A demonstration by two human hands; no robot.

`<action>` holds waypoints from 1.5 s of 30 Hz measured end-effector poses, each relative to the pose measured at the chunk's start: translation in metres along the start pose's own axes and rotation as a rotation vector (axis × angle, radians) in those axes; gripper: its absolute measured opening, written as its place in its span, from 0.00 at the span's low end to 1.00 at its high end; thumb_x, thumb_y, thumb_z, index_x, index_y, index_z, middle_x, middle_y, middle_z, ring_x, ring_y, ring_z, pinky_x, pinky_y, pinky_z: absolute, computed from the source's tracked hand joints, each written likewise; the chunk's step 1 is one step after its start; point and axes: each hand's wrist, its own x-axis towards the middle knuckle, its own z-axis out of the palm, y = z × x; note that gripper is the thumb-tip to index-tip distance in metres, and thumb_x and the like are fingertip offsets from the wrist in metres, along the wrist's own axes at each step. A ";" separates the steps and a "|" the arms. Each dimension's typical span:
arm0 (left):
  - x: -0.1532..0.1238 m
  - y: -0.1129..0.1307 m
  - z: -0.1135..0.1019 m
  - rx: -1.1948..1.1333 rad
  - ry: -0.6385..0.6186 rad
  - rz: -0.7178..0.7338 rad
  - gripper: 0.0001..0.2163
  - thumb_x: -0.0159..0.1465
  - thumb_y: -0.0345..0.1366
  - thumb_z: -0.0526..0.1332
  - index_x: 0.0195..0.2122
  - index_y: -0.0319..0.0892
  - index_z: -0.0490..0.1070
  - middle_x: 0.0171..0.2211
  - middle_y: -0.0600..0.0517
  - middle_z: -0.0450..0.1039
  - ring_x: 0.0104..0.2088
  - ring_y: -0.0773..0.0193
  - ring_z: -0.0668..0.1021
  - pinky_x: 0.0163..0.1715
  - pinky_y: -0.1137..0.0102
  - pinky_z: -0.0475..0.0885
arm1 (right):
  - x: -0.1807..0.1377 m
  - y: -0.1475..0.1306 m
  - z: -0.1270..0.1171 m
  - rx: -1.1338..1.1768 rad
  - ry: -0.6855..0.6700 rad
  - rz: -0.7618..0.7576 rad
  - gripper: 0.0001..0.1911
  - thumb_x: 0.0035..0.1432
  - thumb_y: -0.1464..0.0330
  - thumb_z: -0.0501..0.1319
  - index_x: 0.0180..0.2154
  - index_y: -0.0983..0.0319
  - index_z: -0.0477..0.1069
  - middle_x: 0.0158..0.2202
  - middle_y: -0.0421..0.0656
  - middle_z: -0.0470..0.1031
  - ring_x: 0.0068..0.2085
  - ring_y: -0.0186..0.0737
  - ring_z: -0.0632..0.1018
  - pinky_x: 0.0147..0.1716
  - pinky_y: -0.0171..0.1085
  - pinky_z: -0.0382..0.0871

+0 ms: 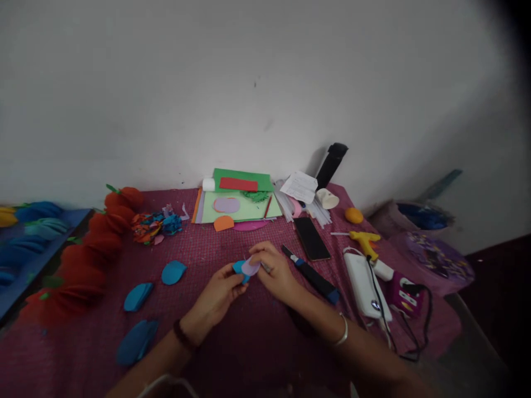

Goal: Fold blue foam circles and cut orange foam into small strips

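My left hand (223,294) pinches a small blue paper piece (239,267) over the middle of the table. My right hand (274,271) has its fingers closed on a lilac paper piece (250,268) that lies against the blue one. Whether the two papers are stuck together cannot be seen. To the left of my hands lie a round blue paper piece (173,272), a folded blue paper piece (138,297) and a larger folded blue one (136,342). A utility knife (313,276) rests just right of my right hand.
Red paper pumpkins (95,237) and a heap of paper scraps (155,225) occupy the left. Coloured sheets (207,213) lie at the back. Rightward are a phone (312,239), a yellow glue gun (365,242), a white power bank (367,284) and a corded purple socket box (407,296).
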 end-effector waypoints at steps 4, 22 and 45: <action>0.000 -0.002 0.000 -0.008 -0.059 -0.043 0.10 0.50 0.30 0.64 0.35 0.40 0.75 0.32 0.52 0.74 0.27 0.70 0.72 0.30 0.73 0.67 | 0.000 0.008 0.002 0.136 -0.050 0.083 0.13 0.52 0.83 0.55 0.27 0.60 0.71 0.43 0.44 0.70 0.44 0.38 0.74 0.44 0.39 0.68; -0.001 -0.006 -0.002 0.046 0.018 0.097 0.14 0.50 0.34 0.68 0.40 0.42 0.75 0.31 0.53 0.74 0.26 0.69 0.71 0.26 0.74 0.64 | -0.004 0.017 0.011 0.258 -0.056 0.210 0.14 0.57 0.79 0.53 0.40 0.59 0.71 0.41 0.44 0.72 0.45 0.38 0.74 0.46 0.40 0.67; 0.001 -0.036 -0.006 0.709 -0.129 0.509 0.07 0.55 0.25 0.54 0.25 0.43 0.67 0.28 0.51 0.71 0.32 0.61 0.73 0.33 0.68 0.65 | 0.141 0.084 -0.015 -0.309 -0.268 0.328 0.07 0.61 0.69 0.56 0.33 0.66 0.69 0.28 0.38 0.69 0.30 0.33 0.71 0.29 0.33 0.67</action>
